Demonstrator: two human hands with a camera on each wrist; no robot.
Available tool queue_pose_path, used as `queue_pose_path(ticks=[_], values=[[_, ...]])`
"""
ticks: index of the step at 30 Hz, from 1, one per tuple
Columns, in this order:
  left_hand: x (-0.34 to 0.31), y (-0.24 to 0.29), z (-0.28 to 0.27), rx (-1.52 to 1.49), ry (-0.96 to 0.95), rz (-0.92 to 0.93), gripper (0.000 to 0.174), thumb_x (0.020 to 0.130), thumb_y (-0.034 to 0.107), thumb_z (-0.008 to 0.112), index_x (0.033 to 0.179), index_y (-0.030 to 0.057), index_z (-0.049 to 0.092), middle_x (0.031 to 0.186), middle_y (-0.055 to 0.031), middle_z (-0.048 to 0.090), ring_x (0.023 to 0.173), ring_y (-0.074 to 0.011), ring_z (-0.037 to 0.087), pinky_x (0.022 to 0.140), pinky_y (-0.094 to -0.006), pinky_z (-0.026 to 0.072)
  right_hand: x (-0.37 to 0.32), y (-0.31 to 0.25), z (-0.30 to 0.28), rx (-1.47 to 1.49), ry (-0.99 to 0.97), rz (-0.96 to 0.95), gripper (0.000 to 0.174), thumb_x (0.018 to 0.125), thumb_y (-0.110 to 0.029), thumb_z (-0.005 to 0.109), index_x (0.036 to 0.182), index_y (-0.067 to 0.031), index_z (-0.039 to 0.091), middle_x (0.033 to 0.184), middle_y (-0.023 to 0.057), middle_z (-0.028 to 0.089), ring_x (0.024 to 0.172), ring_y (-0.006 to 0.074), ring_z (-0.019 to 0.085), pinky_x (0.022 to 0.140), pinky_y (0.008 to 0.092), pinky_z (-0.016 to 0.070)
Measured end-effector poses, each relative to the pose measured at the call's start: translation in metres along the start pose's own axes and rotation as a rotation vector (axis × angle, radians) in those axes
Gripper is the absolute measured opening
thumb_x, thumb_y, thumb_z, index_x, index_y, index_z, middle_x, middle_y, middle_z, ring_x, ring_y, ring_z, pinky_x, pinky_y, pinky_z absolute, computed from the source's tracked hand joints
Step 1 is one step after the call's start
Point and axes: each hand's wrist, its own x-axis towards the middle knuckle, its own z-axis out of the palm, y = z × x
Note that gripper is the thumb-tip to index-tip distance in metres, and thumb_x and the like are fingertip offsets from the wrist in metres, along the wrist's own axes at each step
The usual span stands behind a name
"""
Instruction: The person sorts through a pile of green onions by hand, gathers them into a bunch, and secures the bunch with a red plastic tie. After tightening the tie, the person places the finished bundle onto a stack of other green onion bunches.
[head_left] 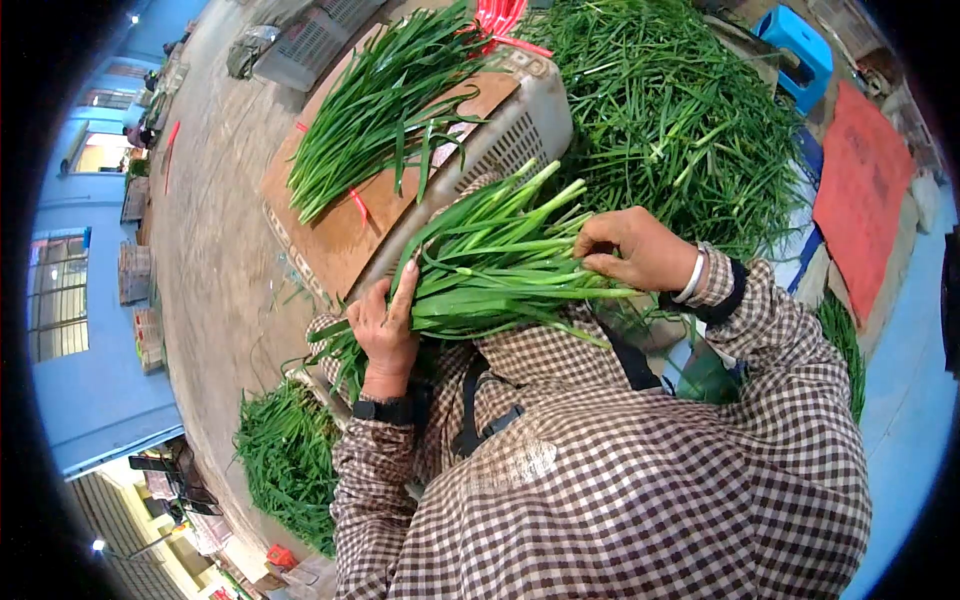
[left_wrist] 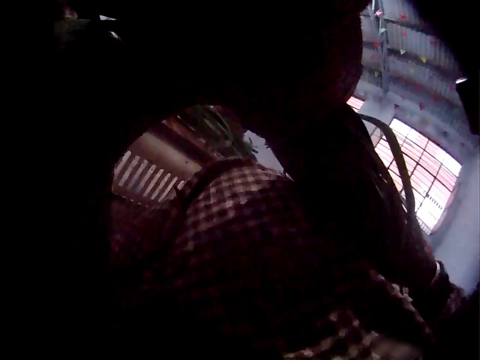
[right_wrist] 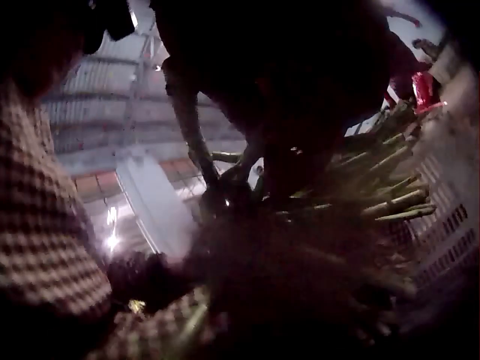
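Observation:
In the head view a loose bunch of garlic chives (head_left: pixel 490 265) lies across the person's lap, pale stem ends toward the right. The left hand (head_left: pixel 388 335) grips its leafy end, with the index finger stretched along the leaves. At the stem end, the right hand (head_left: pixel 645 248) pinches a few stalks between thumb and curled fingers. Both wrist views are very dark; pale stems (right_wrist: pixel 401 202) show in the right one, and the checked clothing (left_wrist: pixel 232 199) fills much of the left one.
Ahead, a board (head_left: pixel 345 240) on an upturned plastic crate (head_left: pixel 535 120) bears another chive bunch (head_left: pixel 385 100) and red ties (head_left: pixel 500 15). A large chive heap (head_left: pixel 670 120) lies at right, a smaller pile (head_left: pixel 290 460) at left. A blue stool (head_left: pixel 797 55) stands far right.

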Motion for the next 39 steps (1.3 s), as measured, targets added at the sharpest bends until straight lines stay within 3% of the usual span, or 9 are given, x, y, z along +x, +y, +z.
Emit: queue_pose_path(ticks=[6, 12, 14, 19, 23, 25, 30, 35, 39], values=[[0.001, 0.001, -0.003, -0.019, 0.007, 0.004, 0.047, 0.072, 0.010, 0.057, 0.117, 0.0230, 0.059, 0.085, -0.0037, 0.055, 0.077, -0.0182, 0.054, 0.069, -0.0312, 0.0362, 0.006, 0.023, -0.021, 0.203, 0.058, 0.359, 0.012, 0.074, -0.009, 0.063, 0.084, -0.0014, 0.061, 0.075, 0.0099, 0.062, 0.068, 0.0204, 0.061, 0.064, 0.0307, 0.0480], [0.002, -0.001, -0.004, -0.004, -0.013, 0.030, 0.049, 0.071, 0.010, 0.057, 0.118, 0.0233, 0.058, 0.086, -0.0045, 0.055, 0.078, -0.0187, 0.055, 0.069, -0.0321, 0.0368, 0.070, 0.046, -0.049, -0.207, 0.099, -0.196, 0.029, 0.080, -0.028, 0.060, 0.095, -0.0029, 0.060, 0.090, 0.0176, 0.061, 0.082, 0.0320, 0.059, 0.075, 0.0384, 0.0464], [0.004, 0.001, -0.005, -0.021, -0.011, 0.029, 0.049, 0.071, 0.010, 0.057, 0.119, 0.0229, 0.057, 0.087, -0.0047, 0.055, 0.078, -0.0187, 0.055, 0.069, -0.0321, 0.0368, 0.105, 0.052, -0.041, -0.142, -0.193, -0.158, 0.045, 0.085, -0.036, 0.055, 0.112, -0.0007, 0.052, 0.102, 0.0191, 0.059, 0.097, 0.0314, 0.056, 0.087, 0.0386, 0.0423], [0.002, 0.000, -0.005, -0.006, -0.012, 0.040, 0.052, 0.072, 0.010, 0.057, 0.123, 0.0191, 0.053, 0.087, -0.0046, 0.055, 0.078, -0.0191, 0.054, 0.069, -0.0315, 0.0369, 0.146, 0.089, 0.026, 0.066, -0.613, -0.018, 0.057, 0.092, -0.047, 0.037, 0.108, 0.0051, 0.054, 0.103, 0.0218, 0.059, 0.094, 0.0327, 0.055, 0.087, 0.0370, 0.0413], [0.008, -0.005, -0.017, -0.038, -0.136, -0.063, 0.061, 0.070, 0.010, 0.060, 0.129, 0.0142, 0.044, 0.088, -0.0067, 0.057, 0.080, -0.0223, 0.055, 0.069, -0.0327, 0.0387, 0.116, 0.053, -0.001, 0.296, -0.854, 0.069, 0.058, 0.094, -0.045, 0.033, 0.103, 0.0084, 0.053, 0.092, 0.0171, 0.059, 0.085, 0.0215, 0.053, 0.083, 0.0358, 0.0420], [0.022, -0.010, -0.030, -0.104, -0.294, -0.101, 0.062, 0.068, 0.009, 0.062, 0.128, 0.0142, 0.045, 0.091, -0.0085, 0.058, 0.081, -0.0242, 0.056, 0.069, -0.0339, 0.0395, 0.086, 0.030, -0.020, 0.309, -0.600, -0.093, 0.061, 0.091, -0.048, 0.039, 0.111, 0.0096, 0.050, 0.104, 0.0199, 0.059, 0.093, 0.0255, 0.056, 0.086, 0.0355, 0.0419], [0.064, -0.023, -0.048, -0.225, -0.763, -0.169, 0.062, 0.065, 0.003, 0.060, 0.124, 0.0174, 0.048, 0.084, -0.0177, 0.061, 0.076, -0.0358, 0.059, 0.065, -0.0449, 0.0450, 0.044, 0.026, 0.013, 0.455, -0.574, -0.095, 0.115, 0.061, -0.058, 0.072, 0.134, 0.0102, 0.015, 0.126, 0.0270, 0.043, 0.116, 0.0308, 0.045, 0.098, 0.0348, 0.0348], [0.081, -0.029, -0.051, -0.256, -0.795, -0.122, 0.060, 0.064, 0.001, 0.061, 0.121, 0.0153, 0.050, 0.084, -0.0204, 0.060, 0.079, -0.0395, 0.057, 0.066, -0.0451, 0.0448, 0.018, 0.000, 0.032, 0.048, -0.369, -0.010, 0.136, 0.042, -0.060, 0.078, 0.135, 0.0105, 0.008, 0.129, 0.0308, 0.034, 0.120, 0.0390, 0.037, 0.101, 0.0413, 0.0310], [0.083, -0.028, -0.051, -0.278, -0.772, -0.120, 0.059, 0.064, 0.004, 0.062, 0.121, 0.0146, 0.049, 0.088, -0.0206, 0.060, 0.083, -0.0389, 0.058, 0.069, -0.0446, 0.0457, 0.005, -0.013, 0.052, -0.143, -0.251, 0.123, 0.130, 0.044, -0.054, 0.080, 0.137, 0.0032, 0.010, 0.129, 0.0293, 0.035, 0.117, 0.0402, 0.039, 0.098, 0.0448, 0.0321]])
